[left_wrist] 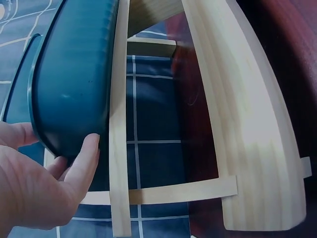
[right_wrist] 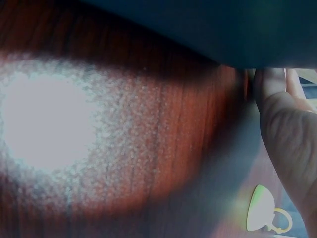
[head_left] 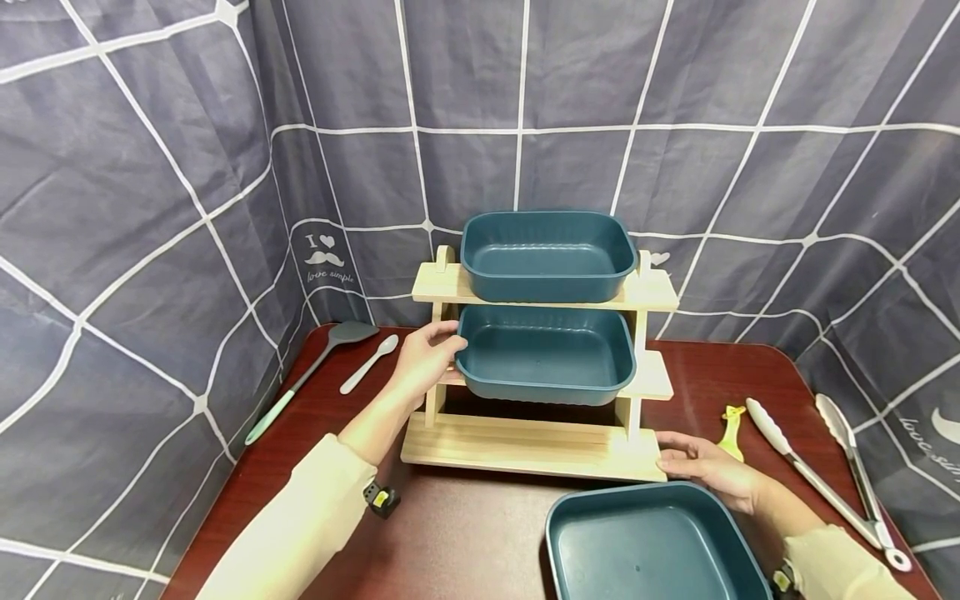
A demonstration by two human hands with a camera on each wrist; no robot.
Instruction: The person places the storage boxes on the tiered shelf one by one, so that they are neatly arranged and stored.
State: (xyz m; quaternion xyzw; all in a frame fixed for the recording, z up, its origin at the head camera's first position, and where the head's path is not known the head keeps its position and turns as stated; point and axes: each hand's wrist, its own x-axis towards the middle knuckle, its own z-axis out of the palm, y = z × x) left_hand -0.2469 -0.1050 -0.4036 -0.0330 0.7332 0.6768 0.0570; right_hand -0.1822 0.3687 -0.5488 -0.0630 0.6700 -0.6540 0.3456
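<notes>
A pale wooden rack (head_left: 525, 446) stands on the dark red table (head_left: 465, 533). A teal tray (head_left: 547, 254) sits on its top shelf and a second teal tray (head_left: 546, 354) on the middle shelf. My left hand (head_left: 427, 358) grips the left rim of the middle tray (left_wrist: 74, 89), thumb and fingers curled round its edge. My right hand (head_left: 708, 467) rests with straight fingers against the rack's front right base corner. A third teal tray (head_left: 652, 542) lies on the table in front of the rack, just below my right hand (right_wrist: 287, 124).
A grey spatula (head_left: 311, 371) with a mint handle and a white spoon (head_left: 369, 363) lie left of the rack. At the right lie a yellow-green peeler (head_left: 732, 429) and metal tongs (head_left: 825, 467). Grid-patterned grey cloth (head_left: 187, 208) walls the table on three sides.
</notes>
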